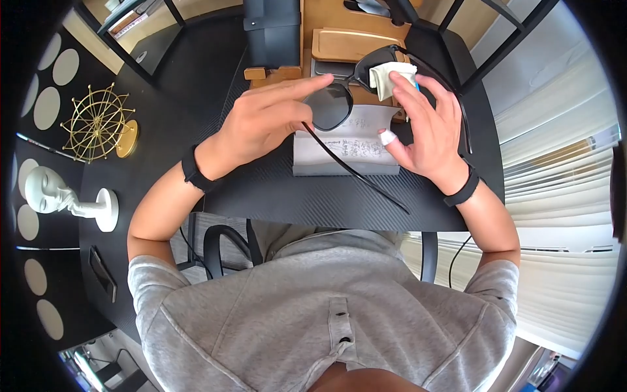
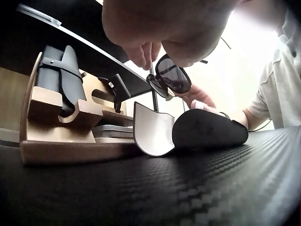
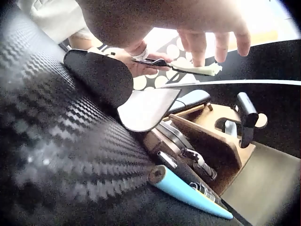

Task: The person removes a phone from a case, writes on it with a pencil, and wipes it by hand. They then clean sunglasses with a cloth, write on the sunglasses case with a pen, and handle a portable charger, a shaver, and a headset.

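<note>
Dark sunglasses (image 1: 332, 104) are held above the desk by the left hand (image 1: 261, 121), which pinches them near the hinge of one lens; that temple arm slants down toward the desk's front edge. Against the other lens lies a cream cloth (image 1: 392, 77), with the fingertips of the right hand (image 1: 428, 130) touching it and its fingers fairly straight. White tape wraps the right thumb. Under the glasses stands an opened case (image 1: 346, 166) with a pale, written-on inner side. The left wrist view shows the lenses (image 2: 173, 74) above the case (image 2: 209, 129).
Behind the case is a wooden organizer (image 1: 356, 44) holding a dark leather pouch (image 1: 271, 36). A gold wheel ornament (image 1: 96, 123), a white figurine (image 1: 49, 191) and a phone (image 1: 102, 274) lie at the left. A blue cylindrical item (image 3: 188, 193) is beside the organizer.
</note>
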Motion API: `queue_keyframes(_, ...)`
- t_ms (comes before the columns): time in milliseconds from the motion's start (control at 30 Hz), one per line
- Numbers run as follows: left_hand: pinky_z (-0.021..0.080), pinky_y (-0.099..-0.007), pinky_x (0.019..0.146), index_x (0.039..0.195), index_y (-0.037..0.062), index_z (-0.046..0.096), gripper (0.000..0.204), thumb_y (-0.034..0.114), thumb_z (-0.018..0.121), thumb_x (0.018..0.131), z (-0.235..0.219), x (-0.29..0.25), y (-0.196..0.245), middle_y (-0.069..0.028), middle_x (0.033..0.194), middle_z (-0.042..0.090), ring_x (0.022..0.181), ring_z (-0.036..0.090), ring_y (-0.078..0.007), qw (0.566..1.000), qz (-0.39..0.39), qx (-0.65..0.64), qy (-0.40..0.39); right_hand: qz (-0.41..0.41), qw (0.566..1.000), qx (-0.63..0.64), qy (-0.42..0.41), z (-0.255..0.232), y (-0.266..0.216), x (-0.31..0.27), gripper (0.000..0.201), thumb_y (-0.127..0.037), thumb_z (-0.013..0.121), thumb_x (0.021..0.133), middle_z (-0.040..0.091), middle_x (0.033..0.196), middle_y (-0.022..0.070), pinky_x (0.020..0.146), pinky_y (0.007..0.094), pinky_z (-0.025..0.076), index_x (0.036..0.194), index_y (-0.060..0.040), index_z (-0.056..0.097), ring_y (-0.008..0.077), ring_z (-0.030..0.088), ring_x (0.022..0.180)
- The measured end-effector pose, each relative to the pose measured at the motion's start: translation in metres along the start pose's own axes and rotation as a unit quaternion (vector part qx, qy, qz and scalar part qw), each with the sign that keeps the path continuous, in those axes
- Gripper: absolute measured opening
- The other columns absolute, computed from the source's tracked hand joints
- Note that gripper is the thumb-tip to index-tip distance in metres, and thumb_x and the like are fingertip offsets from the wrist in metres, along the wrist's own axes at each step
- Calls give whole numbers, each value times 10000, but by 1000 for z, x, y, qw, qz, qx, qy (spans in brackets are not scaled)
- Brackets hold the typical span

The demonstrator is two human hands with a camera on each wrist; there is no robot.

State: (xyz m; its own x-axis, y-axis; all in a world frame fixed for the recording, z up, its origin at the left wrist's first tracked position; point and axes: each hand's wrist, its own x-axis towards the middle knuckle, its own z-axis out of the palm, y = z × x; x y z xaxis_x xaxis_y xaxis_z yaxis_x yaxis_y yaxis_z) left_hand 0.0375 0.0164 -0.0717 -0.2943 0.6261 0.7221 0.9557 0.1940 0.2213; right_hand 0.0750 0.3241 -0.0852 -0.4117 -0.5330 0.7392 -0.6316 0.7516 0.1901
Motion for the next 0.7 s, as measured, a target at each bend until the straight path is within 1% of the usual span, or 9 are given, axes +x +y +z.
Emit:
queue_keyframes(100, 571, -315, 627, 800, 34, 601, 245, -180, 623, 682, -1, 1, 1, -286, 1269, 691, 748, 741, -282, 1000, 13, 2, 26, 6, 1000, 19, -17, 0, 1, 0, 548, -305, 786, 747, 632, 1420, 105, 883, 433, 449, 1202, -42, 631, 323, 630, 1047)
queue_keyframes(200, 552, -305, 584, 841, 28, 596, 264, -188, 625, 690, -1, 0, -2, -289, 1271, 689, 715, 729, -265, 1000, 13, -15, 23, 6, 999, 42, -27, 2, 2, 1, 517, -281, 791, 732, 622, 1438, 114, 814, 400, 471, 1163, -44, 631, 301, 624, 964)
queue_keyframes(300, 611, -346, 727, 871, 30, 583, 284, -201, 607, 709, -5, -4, 3, -284, 1266, 692, 874, 770, -303, 999, -19, -31, -19, -14, 996, 80, -25, 4, 1, 2, 496, -259, 790, 728, 614, 1448, 126, 761, 379, 485, 1145, -42, 635, 291, 623, 926)
queue_keyframes(400, 597, -444, 945, 872, 31, 570, 283, -212, 597, 729, -1, 6, 8, -276, 1252, 699, 1098, 741, -357, 1000, 26, 9, 7, -37, 990, 134, -31, 6, 1, 1, 482, -255, 787, 730, 619, 1442, 135, 720, 365, 492, 1135, -37, 641, 274, 620, 878)
queue_keyframes(467, 538, -499, 1036, 863, 33, 567, 277, -214, 593, 740, 0, 4, 9, -271, 1250, 702, 1193, 688, -380, 1000, 10, -13, -2, -53, 984, 164, -43, 4, -1, 1, 477, -257, 783, 731, 624, 1436, 140, 705, 359, 492, 1129, -35, 645, 262, 615, 841)
queue_keyframes(500, 508, -526, 1082, 858, 35, 566, 275, -215, 591, 746, -1, 3, 8, -268, 1249, 703, 1241, 662, -392, 1000, 2, -23, -6, -67, 984, 156, -57, 0, 0, 3, 449, -276, 777, 763, 645, 1409, 142, 657, 341, 522, 1117, -31, 648, 251, 661, 787)
queue_keyframes(600, 533, -508, 1052, 862, 34, 568, 274, -215, 593, 752, -2, 2, 6, -264, 1250, 705, 1212, 681, -395, 1000, 18, -18, -4, -28, 986, 160, -47, -4, -2, 2, 417, -275, 772, 795, 661, 1386, 143, 613, 334, 553, 1105, -28, 644, 259, 715, 767)
queue_keyframes(633, 534, -509, 1050, 863, 34, 569, 275, -217, 589, 752, -2, 3, 4, -265, 1245, 707, 1209, 682, -398, 999, 24, -21, 1, -13, 988, 145, -43, -5, -1, 2, 402, -254, 778, 810, 667, 1374, 149, 579, 324, 567, 1109, -27, 634, 274, 746, 781)
queue_keyframes(700, 537, -509, 1045, 864, 32, 571, 277, -220, 581, 751, -2, 1, 2, -267, 1235, 710, 1203, 684, -404, 999, 31, -29, 10, 9, 990, 137, -35, -4, 1, 3, 411, -242, 785, 804, 661, 1383, 154, 583, 322, 565, 1115, -26, 625, 281, 744, 788)
